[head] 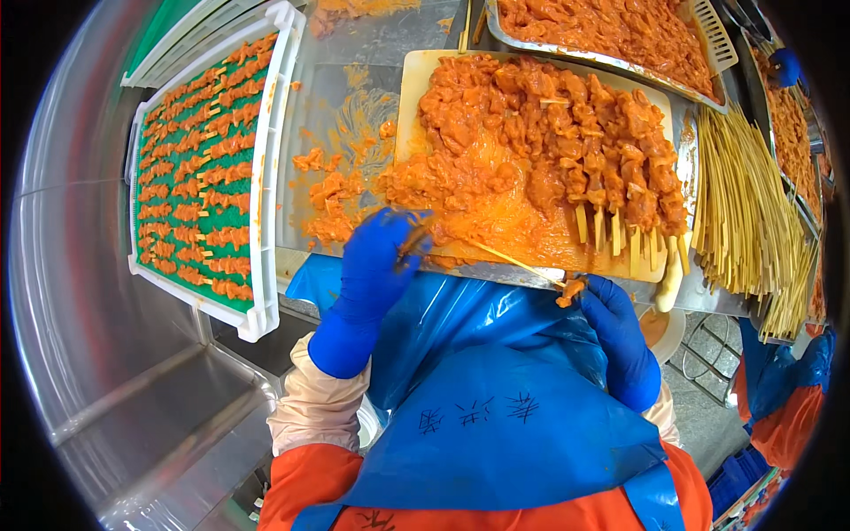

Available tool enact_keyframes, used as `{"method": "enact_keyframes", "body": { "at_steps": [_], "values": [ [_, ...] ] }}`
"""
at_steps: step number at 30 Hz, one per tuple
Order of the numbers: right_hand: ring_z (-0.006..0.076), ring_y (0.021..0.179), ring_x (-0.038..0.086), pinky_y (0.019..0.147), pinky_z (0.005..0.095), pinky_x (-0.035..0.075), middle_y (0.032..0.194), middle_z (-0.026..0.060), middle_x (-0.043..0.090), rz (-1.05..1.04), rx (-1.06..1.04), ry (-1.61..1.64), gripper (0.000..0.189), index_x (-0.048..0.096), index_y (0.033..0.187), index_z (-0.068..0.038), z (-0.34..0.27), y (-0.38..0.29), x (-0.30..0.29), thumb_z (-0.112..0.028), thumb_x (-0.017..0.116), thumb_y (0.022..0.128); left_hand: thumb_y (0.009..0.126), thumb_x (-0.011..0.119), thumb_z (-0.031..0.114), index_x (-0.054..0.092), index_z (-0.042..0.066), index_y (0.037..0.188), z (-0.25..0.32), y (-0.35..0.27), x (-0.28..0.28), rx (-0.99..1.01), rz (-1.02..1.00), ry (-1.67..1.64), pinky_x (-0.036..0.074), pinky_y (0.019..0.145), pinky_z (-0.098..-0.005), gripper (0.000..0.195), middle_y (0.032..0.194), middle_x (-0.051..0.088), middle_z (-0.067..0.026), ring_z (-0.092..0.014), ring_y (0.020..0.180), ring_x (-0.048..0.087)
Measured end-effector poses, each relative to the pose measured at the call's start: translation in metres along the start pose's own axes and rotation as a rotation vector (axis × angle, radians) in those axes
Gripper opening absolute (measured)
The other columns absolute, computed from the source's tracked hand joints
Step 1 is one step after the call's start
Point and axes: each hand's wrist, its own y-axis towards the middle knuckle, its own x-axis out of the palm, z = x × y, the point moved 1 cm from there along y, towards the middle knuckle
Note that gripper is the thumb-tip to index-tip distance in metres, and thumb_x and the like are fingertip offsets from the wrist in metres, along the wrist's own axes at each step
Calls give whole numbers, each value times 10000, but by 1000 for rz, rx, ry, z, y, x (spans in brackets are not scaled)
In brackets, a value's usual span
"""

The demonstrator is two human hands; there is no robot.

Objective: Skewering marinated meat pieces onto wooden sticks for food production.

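My right hand (617, 332), in a blue glove, grips a bamboo skewer (511, 257) near one end. A small piece of orange marinated meat (570, 292) is on the skewer beside my fingers; the bare tip points left over the board's near edge. My left hand (375, 265), also gloved in blue, is at the near left corner of the cutting board (410, 86). Its fingers are smeared and blurred, so whether they hold meat I cannot tell. A heap of loose marinated meat (458, 113) covers much of the board. Several loaded skewers (624, 159) lie along its right side.
A white crate (265, 166) at left holds rows of loaded skewers on a green mat. Beyond the board stands a metal tray (591, 56) of meat. Bare bamboo skewers (744, 206) lie at right. Another person's gloved hand (785, 66) is at far right.
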Motion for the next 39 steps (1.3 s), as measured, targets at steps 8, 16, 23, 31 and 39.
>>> {"method": "enact_keyframes", "body": {
  "at_steps": [8, 16, 23, 31, 39],
  "values": [
    [99, 778, 461, 697, 199, 346, 829, 66, 514, 2, -4, -65, 231, 453, 918, 27, -5, 5, 9, -92, 410, 725, 570, 571, 100, 536, 57, 768, -3, 3, 9, 11, -151, 62, 384, 547, -285, 206, 685, 495, -88, -231, 645, 476],
    [96, 756, 456, 687, 194, 343, 811, 46, 508, 21, 50, -21, 211, 467, 888, 14, -3, 7, 9, -99, 432, 713, 571, 571, 81, 554, 82, 761, -14, 2, 7, 124, -136, -33, 395, 536, -280, 191, 692, 508, -80, -226, 628, 489],
    [98, 762, 454, 682, 192, 341, 808, 46, 510, -34, 71, 18, 210, 476, 877, 9, -7, 11, 13, -109, 442, 706, 573, 570, 81, 559, 101, 772, -18, 4, 6, 81, -155, -5, 403, 557, -283, 201, 703, 513, -75, -226, 653, 494],
    [85, 726, 456, 648, 187, 353, 775, 44, 515, -7, 37, -87, 176, 483, 844, 13, -15, 14, 17, -89, 439, 707, 584, 568, 156, 565, 155, 797, -29, 9, 6, 215, -236, 81, 406, 591, -297, 213, 725, 528, -45, -222, 685, 498],
    [98, 766, 466, 683, 198, 361, 819, 53, 515, -49, 48, -221, 190, 471, 887, 9, -12, 18, 25, -64, 455, 712, 583, 551, 121, 556, 167, 833, -26, 7, 8, 296, -196, 97, 400, 591, -304, 254, 728, 531, -48, -220, 692, 497]
  ]
}}
